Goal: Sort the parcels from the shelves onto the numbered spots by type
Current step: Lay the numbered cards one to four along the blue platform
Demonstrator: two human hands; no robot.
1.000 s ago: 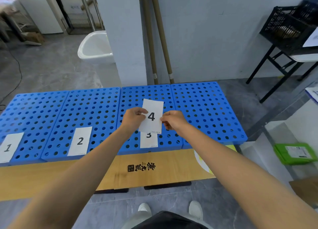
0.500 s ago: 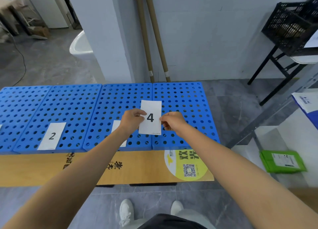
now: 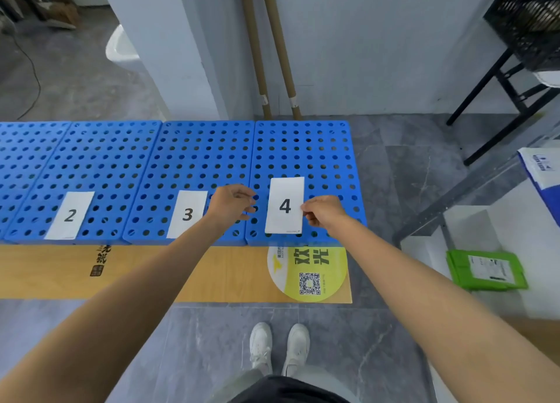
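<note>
A white card marked 4 lies over the rightmost blue perforated panel. My right hand pinches its right edge. My left hand hovers just left of the card with fingers loosely curled, holding nothing. Cards marked 3 and 2 lie on the panels further left. A green parcel with a white label rests on a low white shelf at the right. A blue and white parcel shows at the right edge.
The blue panels sit on a wooden board with a yellow round sticker. Two cardboard tubes lean on the wall behind. A black stand with a crate is at the far right. My white shoes stand on grey floor.
The card 4 moved right, from over card 3 to the rightmost panel. My left hand let go of it; my right hand still pinches it. The view shifted right.
</note>
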